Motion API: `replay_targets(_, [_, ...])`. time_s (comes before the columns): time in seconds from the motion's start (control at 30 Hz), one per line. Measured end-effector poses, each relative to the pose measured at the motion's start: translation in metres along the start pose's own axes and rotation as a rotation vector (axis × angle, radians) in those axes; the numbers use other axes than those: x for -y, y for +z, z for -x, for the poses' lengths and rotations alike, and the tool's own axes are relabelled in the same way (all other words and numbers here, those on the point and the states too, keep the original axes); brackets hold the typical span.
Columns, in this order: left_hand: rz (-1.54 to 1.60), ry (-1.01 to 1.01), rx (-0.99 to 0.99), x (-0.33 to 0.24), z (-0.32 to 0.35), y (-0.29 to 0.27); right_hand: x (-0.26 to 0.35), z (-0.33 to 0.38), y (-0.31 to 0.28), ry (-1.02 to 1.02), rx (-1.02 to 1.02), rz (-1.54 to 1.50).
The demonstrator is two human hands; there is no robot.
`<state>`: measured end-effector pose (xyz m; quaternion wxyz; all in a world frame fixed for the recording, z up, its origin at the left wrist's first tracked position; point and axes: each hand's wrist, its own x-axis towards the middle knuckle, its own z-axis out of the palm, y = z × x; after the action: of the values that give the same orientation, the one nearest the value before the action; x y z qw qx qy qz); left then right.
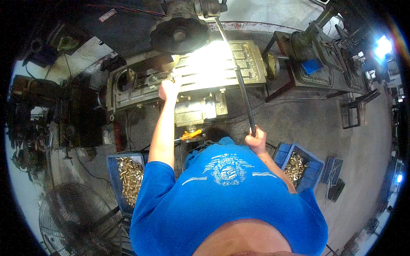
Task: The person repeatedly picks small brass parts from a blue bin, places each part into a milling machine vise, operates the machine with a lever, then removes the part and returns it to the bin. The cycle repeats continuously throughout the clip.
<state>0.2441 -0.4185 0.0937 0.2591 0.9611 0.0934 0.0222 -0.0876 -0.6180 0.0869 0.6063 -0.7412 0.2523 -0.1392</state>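
Observation:
My right hand (257, 140) is wrapped round the lower end of a long lever with a black grip (245, 99). The lever slants up to the head of a milling or drilling machine (179, 36). Over the front of the machine's slotted metal table (252, 59), my left hand (169, 90) is closed beside a small fixture (157, 80). Strong lamp glare washes out its fingers, so what they hold is too bright and small to name. Below the table sits a yellow-orange handle (191, 135).
Blue bins of small brass-coloured parts stand at my left (112, 170) and right (315, 168). A floor fan (77, 217) is at lower left. Another machine bench (294, 77) with a blue item (312, 66) stands at the right. Dark machinery (64, 111) fills the left side.

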Motion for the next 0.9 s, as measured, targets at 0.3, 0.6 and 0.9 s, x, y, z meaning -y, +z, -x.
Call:
replay_targets(0.3, [-0.015, 0.039, -0.036, 0.002, 0.001, 0.002, 0.010, 0.000, 0.001, -0.012, -0.010, 0.014])
replay_targets(0.6, [0.012, 0.041, -0.074, 0.008, -0.004, 0.010, 0.008, 0.000, 0.002, 0.014, -0.011, 0.017])
replay_targets(0.9, [-0.008, 0.067, -0.050, 0.008, -0.005, 0.009, 0.006, -0.001, 0.000, 0.023, 0.001, 0.034])
